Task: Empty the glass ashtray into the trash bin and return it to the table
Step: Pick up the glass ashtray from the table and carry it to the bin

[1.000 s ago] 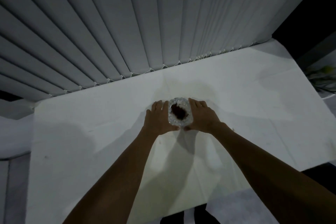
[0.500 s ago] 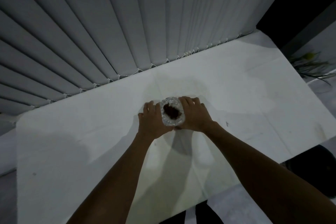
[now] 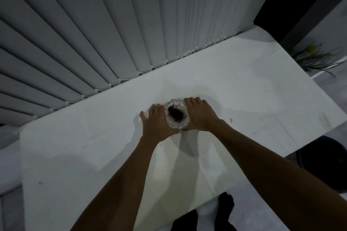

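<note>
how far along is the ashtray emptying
Nothing looks done yet: the glass ashtray holds dark debris and sits on the white table. In hand: the left hand and right hand cup its sides. Left: carry it to the dark bin at lower right, tip it out, return it.

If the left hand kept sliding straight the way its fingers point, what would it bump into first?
Probably nothing on the white table: the left hand points away from the person, alongside the glass ashtray. First in line look the vertical blinds at the far edge, though depth is unclear.
</note>
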Demonstrator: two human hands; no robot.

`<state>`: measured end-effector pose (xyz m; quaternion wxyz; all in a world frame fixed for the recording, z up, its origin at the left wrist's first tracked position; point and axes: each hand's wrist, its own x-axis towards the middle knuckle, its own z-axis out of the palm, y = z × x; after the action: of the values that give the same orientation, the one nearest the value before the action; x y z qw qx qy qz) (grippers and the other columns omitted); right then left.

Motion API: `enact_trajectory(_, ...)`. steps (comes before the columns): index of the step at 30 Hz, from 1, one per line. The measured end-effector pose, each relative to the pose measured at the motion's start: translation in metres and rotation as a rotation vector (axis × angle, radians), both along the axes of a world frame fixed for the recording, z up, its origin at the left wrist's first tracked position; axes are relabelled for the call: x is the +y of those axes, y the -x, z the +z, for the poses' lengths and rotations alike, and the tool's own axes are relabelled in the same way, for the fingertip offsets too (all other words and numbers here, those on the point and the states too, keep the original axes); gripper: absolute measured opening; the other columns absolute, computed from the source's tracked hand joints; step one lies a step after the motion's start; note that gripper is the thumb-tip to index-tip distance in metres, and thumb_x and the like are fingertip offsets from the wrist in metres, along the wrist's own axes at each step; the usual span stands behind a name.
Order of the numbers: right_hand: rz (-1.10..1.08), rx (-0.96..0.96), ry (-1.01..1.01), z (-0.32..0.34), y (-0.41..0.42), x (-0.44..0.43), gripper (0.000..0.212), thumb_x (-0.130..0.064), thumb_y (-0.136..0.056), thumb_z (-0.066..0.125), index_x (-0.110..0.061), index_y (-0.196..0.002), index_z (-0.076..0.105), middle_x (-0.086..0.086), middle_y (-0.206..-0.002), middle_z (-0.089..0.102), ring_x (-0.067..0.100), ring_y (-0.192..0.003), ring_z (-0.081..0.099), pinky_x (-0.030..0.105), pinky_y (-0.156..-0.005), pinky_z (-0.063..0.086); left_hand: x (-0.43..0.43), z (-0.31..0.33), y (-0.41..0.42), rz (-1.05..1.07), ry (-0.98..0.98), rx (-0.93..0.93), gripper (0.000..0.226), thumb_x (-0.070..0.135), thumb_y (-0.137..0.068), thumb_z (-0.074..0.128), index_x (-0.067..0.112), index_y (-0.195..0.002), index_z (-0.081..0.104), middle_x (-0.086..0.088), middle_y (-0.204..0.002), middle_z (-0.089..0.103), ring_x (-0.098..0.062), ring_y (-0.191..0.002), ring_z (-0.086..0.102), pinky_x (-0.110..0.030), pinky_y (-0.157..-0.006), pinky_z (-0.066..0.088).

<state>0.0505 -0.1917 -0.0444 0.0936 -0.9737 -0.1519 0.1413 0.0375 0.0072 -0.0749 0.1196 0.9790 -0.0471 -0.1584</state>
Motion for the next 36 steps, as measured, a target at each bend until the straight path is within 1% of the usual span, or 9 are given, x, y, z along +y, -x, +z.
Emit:
enact_trajectory(2,-0.013,0.006,-0.032,0.007,0.005,-0.007,0.114,-0.074,-0.060,0.086,-0.008,-0.143,0.045,0.008,-0.135,0.058,0.030,-0.119,0.054,0.041,-0.100,0.045,-0.003,0.004,0.001,-0.013,0.029,-0.044,0.111,0.077,-0.061,0.081,0.020,-0.149,0.046,0.002,-0.148,0.055,-0.021,-0.149,0.045,-0.065,-0.124,0.022)
enact_trajectory(4,-0.024,0.012,-0.060,0.016,0.010,-0.016,0.116,-0.072,-0.061,0.088,-0.008,-0.146,0.043,0.008,-0.138,0.057,0.029,-0.121,0.054,0.041,-0.102,0.046,-0.008,0.013,0.002,-0.026,0.051,-0.050,0.106,0.075,-0.060,0.082,0.022,-0.146,0.049,0.005,-0.144,0.059,-0.018,-0.144,0.050,-0.064,-0.124,0.019)
enact_trajectory(10,-0.066,-0.029,-0.128,0.046,0.031,-0.056,0.118,-0.068,-0.060,0.092,-0.006,-0.148,0.043,0.009,-0.138,0.056,0.029,-0.121,0.054,0.043,-0.100,0.047,-0.043,0.051,0.007,-0.076,0.087,-0.047,0.098,0.073,-0.063,0.082,0.027,-0.143,0.050,0.011,-0.141,0.061,-0.016,-0.140,0.053,-0.060,-0.125,0.015)
enact_trajectory(14,-0.122,-0.057,-0.165,0.063,0.053,-0.093,0.116,-0.066,-0.060,0.093,-0.007,-0.147,0.044,0.009,-0.137,0.057,0.030,-0.121,0.055,0.044,-0.100,0.048,-0.081,0.075,0.019,-0.118,0.084,-0.036,0.099,0.070,-0.063,0.082,0.027,-0.145,0.046,0.011,-0.141,0.062,-0.017,-0.140,0.054,-0.060,-0.126,0.012)
enact_trajectory(17,-0.169,-0.084,-0.185,0.072,0.075,-0.126,0.114,-0.065,-0.061,0.093,-0.008,-0.146,0.044,0.009,-0.137,0.057,0.030,-0.120,0.056,0.043,-0.099,0.048,-0.115,0.091,0.031,-0.166,0.063,-0.043,0.103,0.070,-0.065,0.082,0.027,-0.150,0.043,0.010,-0.145,0.060,-0.017,-0.142,0.052,-0.060,-0.127,0.010)
enact_trajectory(22,-0.255,-0.118,-0.225,0.085,0.122,-0.193,0.115,-0.064,-0.061,0.094,-0.009,-0.148,0.043,0.010,-0.137,0.057,0.030,-0.120,0.056,0.044,-0.098,0.050,-0.184,0.111,0.058,-0.264,0.043,-0.046,0.103,0.071,-0.065,0.080,0.028,-0.151,0.043,0.009,-0.144,0.062,-0.019,-0.142,0.054,-0.062,-0.126,0.010)
enact_trajectory(27,-0.363,-0.152,-0.225,0.094,0.185,-0.273,0.111,-0.066,-0.059,0.093,-0.012,-0.143,0.046,0.009,-0.132,0.059,0.030,-0.115,0.059,0.042,-0.093,0.052,-0.268,0.121,0.096,-0.379,0.079,-0.056,0.099,0.072,-0.063,0.079,0.030,-0.147,0.046,0.010,-0.139,0.065,-0.019,-0.139,0.056,-0.064,-0.124,0.011)
enact_trajectory(33,-0.492,-0.152,-0.221,0.107,0.257,-0.377,0.112,-0.071,-0.058,0.092,-0.014,-0.143,0.047,0.007,-0.135,0.059,0.028,-0.118,0.057,0.042,-0.097,0.050,-0.382,0.132,0.141,-0.534,0.124,-0.031,0.100,0.072,-0.063,0.075,0.029,-0.148,0.046,0.009,-0.137,0.067,-0.021,-0.137,0.058,-0.065,-0.124,0.009)
enact_trajectory(36,-0.568,-0.168,-0.197,0.112,0.291,-0.426,0.115,-0.070,-0.060,0.091,-0.013,-0.147,0.044,0.009,-0.143,0.057,0.029,-0.127,0.055,0.043,-0.103,0.049,-0.439,0.137,0.160,-0.629,0.128,-0.022,0.102,0.071,-0.066,0.077,0.028,-0.151,0.043,0.006,-0.142,0.066,-0.023,-0.139,0.057,-0.066,-0.124,0.009)
